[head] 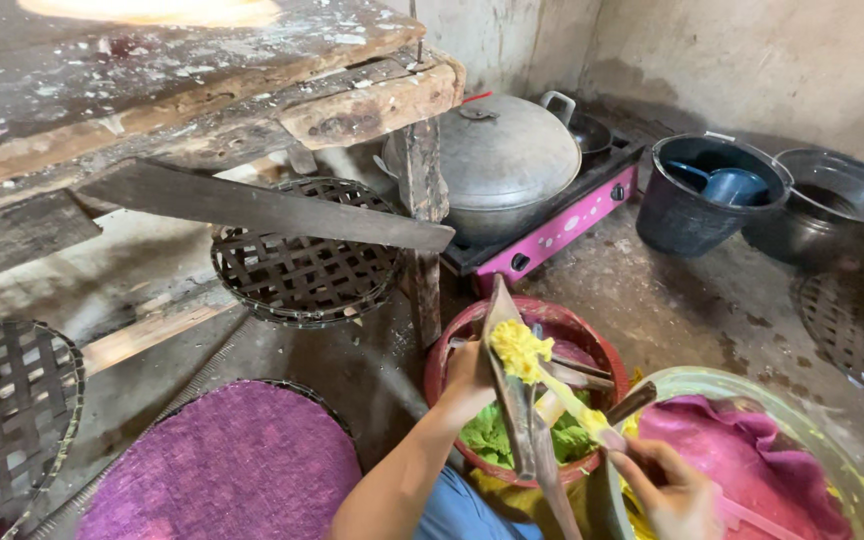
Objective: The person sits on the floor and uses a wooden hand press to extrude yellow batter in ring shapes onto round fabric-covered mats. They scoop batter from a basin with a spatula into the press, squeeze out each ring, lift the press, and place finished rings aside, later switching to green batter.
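My left hand (470, 380) grips a long dark wooden paddle (514, 390) that stands tilted over a red bowl (462, 335). A lump of yellow dough (520, 350) sits on the paddle near its top. My right hand (674, 490) holds a thin stick-like scraper (577, 405) whose tip touches the yellow dough. Green dough (487, 437) lies inside the red bowl. A pale green bowl (812, 430) at the lower right holds pink dough (752, 465).
A worn wooden table (192, 90) stands at the upper left. Woven round trays (302, 265) lie under it, one covered in a purple layer (222, 465). A lidded metal pot (502, 155) sits on a pink stove (572, 220). A dark bucket (687, 215) holds a blue scoop.
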